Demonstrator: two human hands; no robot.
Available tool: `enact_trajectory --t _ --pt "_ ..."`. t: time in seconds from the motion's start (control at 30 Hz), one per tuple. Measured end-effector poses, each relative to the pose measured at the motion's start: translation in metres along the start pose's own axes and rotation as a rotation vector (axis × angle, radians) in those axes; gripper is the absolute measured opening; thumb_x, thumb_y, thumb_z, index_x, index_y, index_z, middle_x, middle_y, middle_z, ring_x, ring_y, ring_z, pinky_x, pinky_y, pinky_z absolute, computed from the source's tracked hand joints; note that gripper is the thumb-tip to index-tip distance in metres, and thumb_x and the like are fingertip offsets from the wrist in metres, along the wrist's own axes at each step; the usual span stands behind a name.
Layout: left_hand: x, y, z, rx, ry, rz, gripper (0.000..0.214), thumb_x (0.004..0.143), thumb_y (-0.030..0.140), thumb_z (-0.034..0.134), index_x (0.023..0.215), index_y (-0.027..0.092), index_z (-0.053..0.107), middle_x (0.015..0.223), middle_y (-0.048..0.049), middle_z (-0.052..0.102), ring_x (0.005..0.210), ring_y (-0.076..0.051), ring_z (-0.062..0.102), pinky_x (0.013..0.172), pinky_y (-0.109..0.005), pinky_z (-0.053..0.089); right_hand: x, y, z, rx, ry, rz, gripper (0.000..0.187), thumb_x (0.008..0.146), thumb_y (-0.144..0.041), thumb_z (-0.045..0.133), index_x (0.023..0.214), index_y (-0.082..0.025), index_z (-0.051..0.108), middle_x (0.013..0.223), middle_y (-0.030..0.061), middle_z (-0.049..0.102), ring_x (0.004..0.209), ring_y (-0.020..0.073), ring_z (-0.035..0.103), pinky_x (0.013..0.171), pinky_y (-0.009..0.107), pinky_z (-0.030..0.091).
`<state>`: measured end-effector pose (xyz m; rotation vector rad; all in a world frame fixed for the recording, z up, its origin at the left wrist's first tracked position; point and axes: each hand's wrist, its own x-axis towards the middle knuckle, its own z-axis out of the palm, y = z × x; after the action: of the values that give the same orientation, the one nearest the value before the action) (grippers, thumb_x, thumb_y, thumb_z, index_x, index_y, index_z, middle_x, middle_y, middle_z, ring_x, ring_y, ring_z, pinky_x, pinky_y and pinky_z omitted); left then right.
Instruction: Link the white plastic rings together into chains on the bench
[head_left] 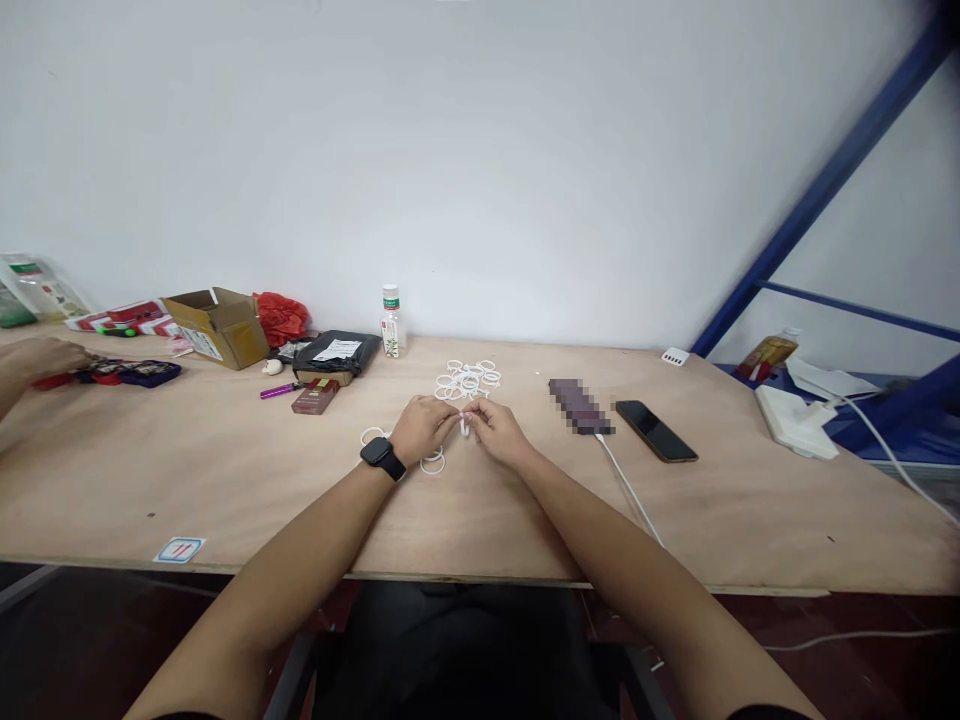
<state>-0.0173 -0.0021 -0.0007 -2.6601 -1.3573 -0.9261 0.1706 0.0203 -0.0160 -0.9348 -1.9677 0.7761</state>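
My left hand (424, 428), with a black smartwatch (382, 457) on its wrist, and my right hand (495, 430) meet over the middle of the wooden table (225, 490). Both pinch a small white ring piece (464, 424) between their fingertips. A heap of white plastic rings (469, 379) lies just beyond the hands. Two or three loose white rings (433, 462) lie by my left wrist.
A black phone (656, 431) and a blurred dark object with a white cable (626, 485) lie to the right. A white power strip (795, 420) sits far right. A cardboard box (217, 325), small bottle (391, 322), black parcel (336, 352) and another person's hand (41, 358) are at left.
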Motion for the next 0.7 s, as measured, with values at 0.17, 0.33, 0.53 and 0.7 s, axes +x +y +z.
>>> enact_trajectory --t 0.17,0.33,0.53,0.7 --pt "-0.001 -0.001 -0.001 0.014 0.030 0.000 0.027 0.095 0.034 0.047 0.088 0.021 0.070 0.085 -0.0049 0.072 0.083 -0.019 0.062 0.083 -0.035 0.040 -0.001 -0.004 0.005 -0.162 0.049 -0.085 0.016 0.090 -0.023 0.047 0.089 -0.020 0.062 0.082 0.0013 0.067 0.075 0.0148 0.059 0.071 0.025 0.043" --pt "0.000 -0.002 -0.002 -0.001 0.017 -0.072 0.029 0.095 0.036 0.047 0.085 0.021 0.069 0.082 -0.0032 0.072 0.082 -0.018 0.063 0.083 -0.034 0.040 0.003 0.000 -0.002 -0.180 0.062 -0.071 0.019 0.092 -0.029 0.047 0.094 -0.021 0.064 0.085 0.0017 0.069 0.078 0.0157 0.061 0.072 0.026 0.044" --pt "0.000 -0.004 -0.010 0.019 -0.033 -0.168 0.025 0.090 0.029 0.047 0.079 0.021 0.068 0.084 -0.0022 0.072 0.086 -0.020 0.062 0.087 -0.036 0.038 0.007 0.027 -0.028 -0.457 0.090 0.099 0.030 0.090 -0.022 0.049 0.117 -0.020 0.062 0.117 0.0085 0.064 0.105 0.0211 0.059 0.089 0.031 0.044" --pt "0.000 -0.004 -0.011 0.090 0.011 -0.292 0.038 0.092 0.040 0.043 0.067 0.019 0.063 0.080 -0.0050 0.069 0.083 -0.021 0.061 0.082 -0.038 0.039 0.010 0.037 -0.030 -0.620 -0.081 0.223 0.044 0.091 -0.031 0.051 0.135 -0.025 0.052 0.138 0.0107 0.049 0.115 0.0265 0.055 0.092 0.035 0.043"
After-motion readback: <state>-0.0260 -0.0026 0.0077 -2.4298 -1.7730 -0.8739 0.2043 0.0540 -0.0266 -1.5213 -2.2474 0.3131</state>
